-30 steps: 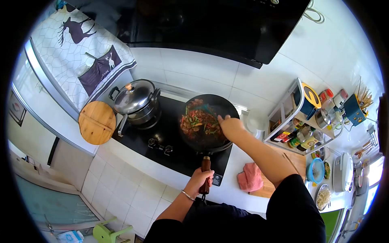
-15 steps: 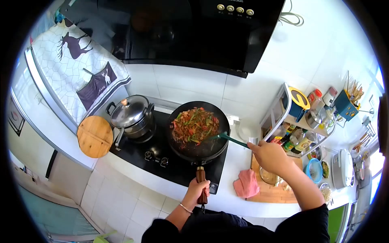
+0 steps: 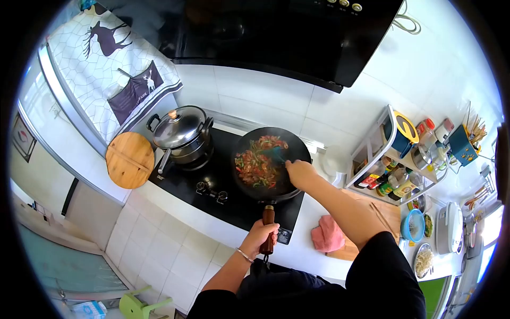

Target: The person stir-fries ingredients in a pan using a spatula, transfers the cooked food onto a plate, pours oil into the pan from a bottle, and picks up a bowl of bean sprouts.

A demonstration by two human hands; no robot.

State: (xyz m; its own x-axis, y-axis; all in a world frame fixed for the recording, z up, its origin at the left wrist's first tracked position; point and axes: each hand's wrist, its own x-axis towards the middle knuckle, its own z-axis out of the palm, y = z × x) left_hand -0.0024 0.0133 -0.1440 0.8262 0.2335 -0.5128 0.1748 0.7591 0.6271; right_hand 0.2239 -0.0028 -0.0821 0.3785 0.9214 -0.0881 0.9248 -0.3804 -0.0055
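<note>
My left hand (image 3: 259, 237) is closed around the brown wooden handle (image 3: 268, 215) of a black wok (image 3: 296, 152) on the cooktop. Inside the wok lies a mix of sliced meat with red and green pepper strips (image 3: 254, 171). Gripped in my right hand (image 3: 301, 174), over the wok's right side, is a dark green spatula (image 3: 274, 153). Its blade, somewhat blurred, touches the food near the middle; most of its handle is hidden by the hand.
A lidded steel pot (image 3: 180, 133) stands left on the black cooktop (image 3: 186, 183), beside a round wooden board (image 3: 130, 159). To the right are a pink cloth (image 3: 328, 234), a cutting board (image 3: 390, 212) with chopsticks, a blue bowl (image 3: 413, 225) and a condiment rack (image 3: 372, 154). The range hood (image 3: 265, 37) hangs above.
My right hand has moved left and up with the spatula, whose blade is now deeper among the food. The food has shifted within the wok. The whole view has also shifted; my left hand keeps its grip.
</note>
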